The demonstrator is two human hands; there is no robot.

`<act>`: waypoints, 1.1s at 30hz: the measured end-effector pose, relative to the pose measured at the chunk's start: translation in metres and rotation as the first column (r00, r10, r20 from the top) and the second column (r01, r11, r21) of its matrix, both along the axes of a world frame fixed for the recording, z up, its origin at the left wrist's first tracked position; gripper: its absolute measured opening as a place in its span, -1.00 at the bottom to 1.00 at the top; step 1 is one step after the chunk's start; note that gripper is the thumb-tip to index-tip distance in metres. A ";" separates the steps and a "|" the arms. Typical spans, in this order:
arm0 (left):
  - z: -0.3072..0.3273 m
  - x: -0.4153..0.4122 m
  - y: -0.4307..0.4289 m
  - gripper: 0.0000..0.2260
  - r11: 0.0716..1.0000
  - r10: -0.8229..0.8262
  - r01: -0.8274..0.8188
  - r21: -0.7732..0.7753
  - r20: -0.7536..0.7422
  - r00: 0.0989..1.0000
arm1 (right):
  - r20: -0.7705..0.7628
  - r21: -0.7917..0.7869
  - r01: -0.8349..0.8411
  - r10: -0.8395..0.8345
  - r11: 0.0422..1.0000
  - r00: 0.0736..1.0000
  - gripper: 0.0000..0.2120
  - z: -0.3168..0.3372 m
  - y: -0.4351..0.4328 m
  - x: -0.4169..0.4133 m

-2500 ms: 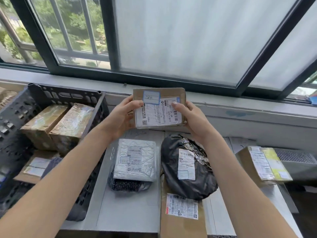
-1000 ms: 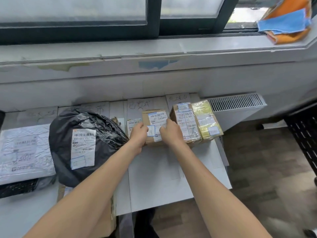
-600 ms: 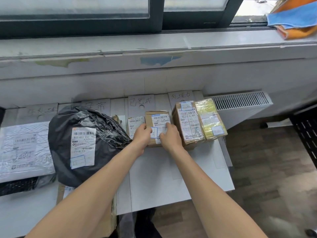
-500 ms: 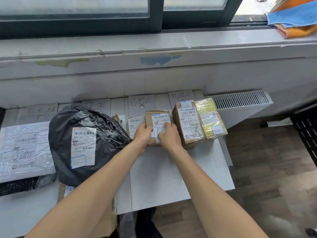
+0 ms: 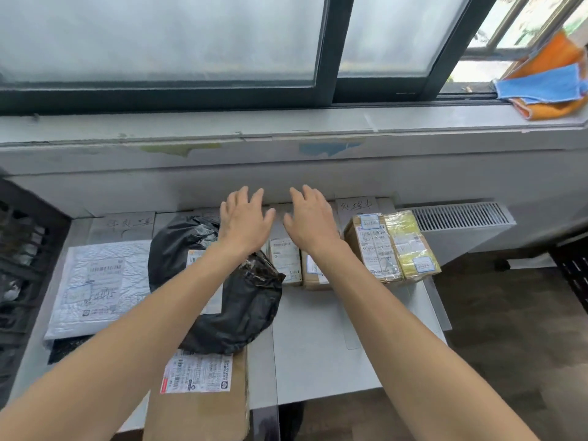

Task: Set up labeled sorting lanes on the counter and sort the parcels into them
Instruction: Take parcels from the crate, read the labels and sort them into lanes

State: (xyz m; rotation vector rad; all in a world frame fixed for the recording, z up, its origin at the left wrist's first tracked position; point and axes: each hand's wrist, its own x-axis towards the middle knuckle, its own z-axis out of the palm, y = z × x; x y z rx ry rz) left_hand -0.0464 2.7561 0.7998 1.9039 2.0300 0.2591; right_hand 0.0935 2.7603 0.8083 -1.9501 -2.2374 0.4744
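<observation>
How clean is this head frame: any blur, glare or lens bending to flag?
Head view: soft daylight through the frosted window, no hard shadows; wide-angle lens bows the window sill; left hand and right hand look slightly motion-soft; glints on the black bag; handwritten lane label faint.

I am finding the widest free stretch on the bare worktop (image 5: 318, 332) in front of the small boxes (image 5: 284, 261), where nothing is lying between the black bag (image 5: 241, 300) and the right edge. To the left, the black bag, the white mailer (image 5: 98, 284) and the flat carton (image 5: 203, 405) are crowding the surface up to the dark crate (image 5: 25, 265), while the taped boxes (image 5: 372, 246) are filling the back right corner. My left hand (image 5: 243, 218) and right hand (image 5: 310, 218) are hovering spread close to the wall (image 5: 191, 183), which is closing off the back.
</observation>
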 end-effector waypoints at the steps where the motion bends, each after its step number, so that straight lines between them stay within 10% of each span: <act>1: 0.004 -0.017 0.000 -0.48 1.000 -0.002 0.002 0.009 -0.053 0.999 | 0.024 0.014 -0.027 0.026 1.000 0.999 -0.46 0.007 0.001 -0.013; 22: 0.092 -0.515 -0.113 -0.49 0.891 0.444 -0.411 0.193 -0.179 0.878 | 0.085 0.148 -0.549 0.542 0.823 0.836 -0.43 0.091 -0.056 -0.509; 33: 0.027 -0.655 -0.198 -0.49 0.777 0.503 -0.493 -0.392 -0.085 0.860 | 0.020 -0.060 -0.736 0.738 0.674 0.675 -0.76 0.046 -0.117 -0.653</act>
